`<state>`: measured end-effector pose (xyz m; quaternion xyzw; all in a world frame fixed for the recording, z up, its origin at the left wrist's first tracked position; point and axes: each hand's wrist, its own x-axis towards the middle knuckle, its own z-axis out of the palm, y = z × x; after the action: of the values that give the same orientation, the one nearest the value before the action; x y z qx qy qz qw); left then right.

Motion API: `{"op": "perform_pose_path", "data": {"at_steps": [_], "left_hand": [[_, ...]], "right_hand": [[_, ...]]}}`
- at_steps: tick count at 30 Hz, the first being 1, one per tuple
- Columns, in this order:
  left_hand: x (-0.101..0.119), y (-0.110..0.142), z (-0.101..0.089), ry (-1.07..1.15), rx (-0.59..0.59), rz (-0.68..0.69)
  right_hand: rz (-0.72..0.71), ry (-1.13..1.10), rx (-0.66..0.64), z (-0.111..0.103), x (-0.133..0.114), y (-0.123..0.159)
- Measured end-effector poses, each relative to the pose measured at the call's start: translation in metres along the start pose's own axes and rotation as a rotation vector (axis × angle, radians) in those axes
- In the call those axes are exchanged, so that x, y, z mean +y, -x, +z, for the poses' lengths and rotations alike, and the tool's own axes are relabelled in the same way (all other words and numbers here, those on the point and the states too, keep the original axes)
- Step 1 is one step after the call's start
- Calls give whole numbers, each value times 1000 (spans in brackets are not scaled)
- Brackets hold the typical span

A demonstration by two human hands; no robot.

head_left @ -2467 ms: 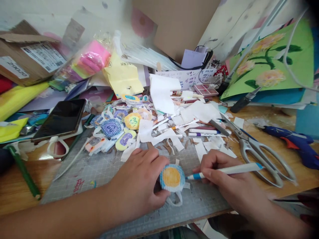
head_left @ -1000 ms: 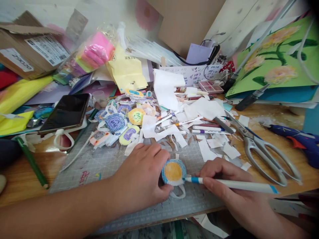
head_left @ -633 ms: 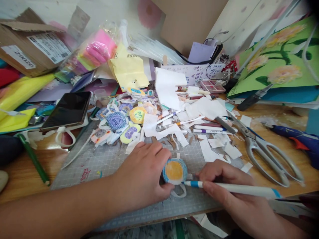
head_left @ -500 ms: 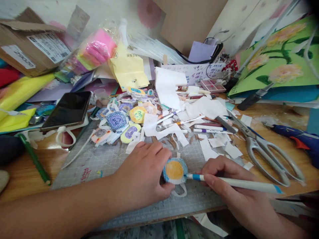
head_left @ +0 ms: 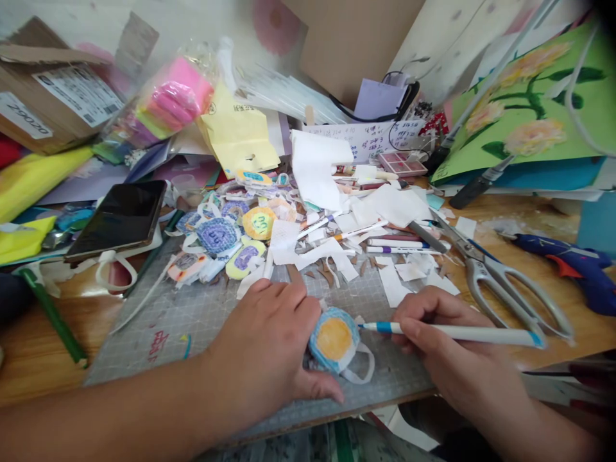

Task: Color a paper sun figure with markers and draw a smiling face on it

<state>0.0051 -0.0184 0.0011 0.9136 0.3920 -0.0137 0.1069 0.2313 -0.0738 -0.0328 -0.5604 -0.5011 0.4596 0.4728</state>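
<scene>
A small round paper piece with an orange-yellow centre, a blue rim and a white paper loop at its lower right lies on the grey cutting mat. My left hand steadies it from the left, fingers along its edge and thumb stretched out below; the fingertips are partly hidden. In my right hand is a white felt-tip pen with a blue tip, pinched between thumb and fingers. The tip points left, just off the right edge of the disc. More coloured paper pieces lie piled behind my left hand.
White paper scraps and several pens cover the back of the mat. Large scissors and a blue glue gun lie at right. A phone and green pencil are at left. A cardboard box stands behind.
The paper disc has turned, its loop swinging from below to the lower right. My left thumb has moved down off its edge. The pen tip has come slightly away from the rim.
</scene>
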Motion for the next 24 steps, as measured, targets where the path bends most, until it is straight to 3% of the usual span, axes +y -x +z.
{"op": "perform_pose_path", "data": {"at_steps": [5, 12, 24], "left_hand": [[0, -1, -6, 145, -17, -12], [-2, 2, -2, 275, -41, 100], [-4, -3, 3, 278, -5, 57]], "right_hand": [[54, -65, -55, -2, -1, -3], [-25, 195, -183, -7, -8, -1], [-124, 418, -161, 2, -14, 0]]}}
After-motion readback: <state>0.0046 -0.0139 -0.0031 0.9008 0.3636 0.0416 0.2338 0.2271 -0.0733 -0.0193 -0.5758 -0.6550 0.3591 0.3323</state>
